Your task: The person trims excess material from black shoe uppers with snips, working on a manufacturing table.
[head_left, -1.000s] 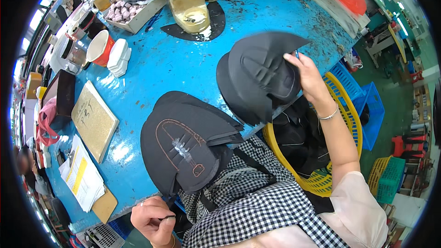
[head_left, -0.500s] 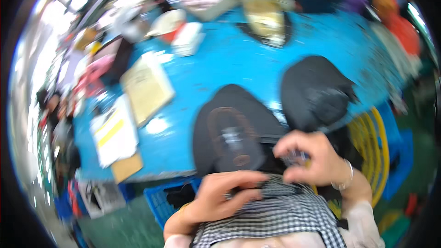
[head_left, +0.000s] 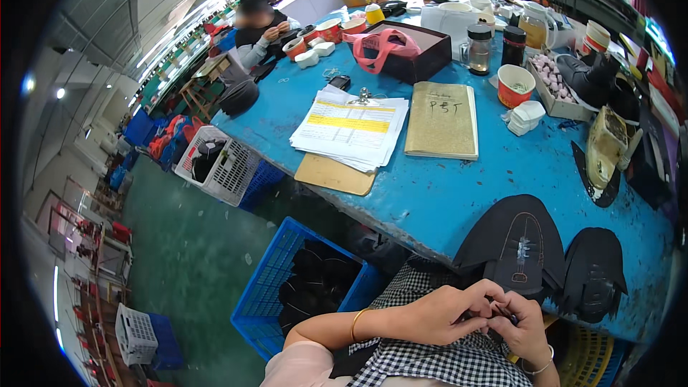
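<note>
left hand (head_left: 437, 313) + right hand (head_left: 522, 322) meet at lap, fingers pinched together, held item hidden | black shoe upper (head_left: 517, 244) on blue tabletop (head_left: 444, 186) edge | factory hall

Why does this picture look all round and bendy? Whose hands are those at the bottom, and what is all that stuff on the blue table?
The camera sits on a person's head and looks down through a very wide lens, so straight edges curve. The two hands at the bottom are that person's own: the left hand and the right hand meet over a checked apron, pinching something too small and hidden to make out. Just above them, two flat black shoe-shaped fabric pieces lie on the blue table. Farther off are a stack of white and yellow papers and a tan notebook. A blue plastic crate stands on the floor.
</note>
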`<control>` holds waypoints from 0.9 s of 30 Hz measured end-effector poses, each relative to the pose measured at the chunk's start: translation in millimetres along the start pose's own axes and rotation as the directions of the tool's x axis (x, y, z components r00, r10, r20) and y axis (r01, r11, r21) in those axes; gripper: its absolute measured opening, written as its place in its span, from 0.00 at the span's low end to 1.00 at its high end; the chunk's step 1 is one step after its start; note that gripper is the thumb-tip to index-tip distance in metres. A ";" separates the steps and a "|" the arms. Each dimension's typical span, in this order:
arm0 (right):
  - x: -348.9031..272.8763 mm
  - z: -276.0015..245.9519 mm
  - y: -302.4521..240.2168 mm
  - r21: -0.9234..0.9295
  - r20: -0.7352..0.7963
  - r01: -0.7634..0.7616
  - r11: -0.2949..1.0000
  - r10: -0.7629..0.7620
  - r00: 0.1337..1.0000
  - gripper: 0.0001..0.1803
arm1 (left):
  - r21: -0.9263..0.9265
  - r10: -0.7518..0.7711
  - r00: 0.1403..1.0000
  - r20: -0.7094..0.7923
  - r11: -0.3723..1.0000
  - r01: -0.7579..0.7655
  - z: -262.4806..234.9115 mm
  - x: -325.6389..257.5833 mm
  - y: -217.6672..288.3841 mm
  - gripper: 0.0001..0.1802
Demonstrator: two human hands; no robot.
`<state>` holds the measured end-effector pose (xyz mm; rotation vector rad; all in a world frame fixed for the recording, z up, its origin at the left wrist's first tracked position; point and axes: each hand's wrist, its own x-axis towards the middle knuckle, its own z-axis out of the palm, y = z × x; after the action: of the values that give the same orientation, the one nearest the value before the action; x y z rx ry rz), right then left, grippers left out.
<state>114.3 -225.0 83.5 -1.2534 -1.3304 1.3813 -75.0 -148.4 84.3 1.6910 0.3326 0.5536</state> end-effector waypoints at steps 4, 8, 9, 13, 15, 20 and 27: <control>2.1 10.2 5.1 0.121 0.022 -0.032 0.992 0.030 0.999 0.10 | 0.051 0.036 0.999 -0.020 0.998 -0.035 -3.3 -14.2 3.9 0.25; -2.2 18.9 2.0 0.310 0.029 -0.077 0.948 0.071 0.997 0.11 | 0.043 -0.055 0.996 0.075 0.998 0.052 -5.3 -23.8 9.4 0.30; -3.9 20.6 0.6 0.315 0.036 -0.089 0.945 0.082 0.996 0.10 | 0.015 -0.041 0.995 0.095 0.999 0.039 -5.5 -25.2 10.8 0.32; -9.4 22.9 5.8 0.187 -0.058 0.069 0.980 -0.059 0.997 0.09 | -0.058 -0.037 0.997 0.061 0.997 0.041 -8.0 -31.3 11.3 0.33; -14.0 20.7 -3.3 0.231 -0.148 0.088 0.969 -0.055 0.987 0.11 | 0.255 -0.042 0.993 0.108 0.967 0.013 -20.7 -35.5 3.7 0.26; -26.4 1.0 -9.1 0.180 -0.384 0.257 0.950 -0.172 0.907 0.11 | 0.722 0.047 0.999 -0.011 0.692 -0.025 -57.6 -58.2 -2.0 0.16; -33.2 -17.7 3.2 0.112 -0.528 0.405 0.907 -0.291 0.798 0.10 | 0.079 0.058 0.764 -0.642 0.997 -0.009 -94.7 -81.0 17.1 0.13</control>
<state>137.3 -254.9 85.0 -1.0503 -0.9485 0.8310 -195.1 -113.7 98.3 1.5274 0.8288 1.1694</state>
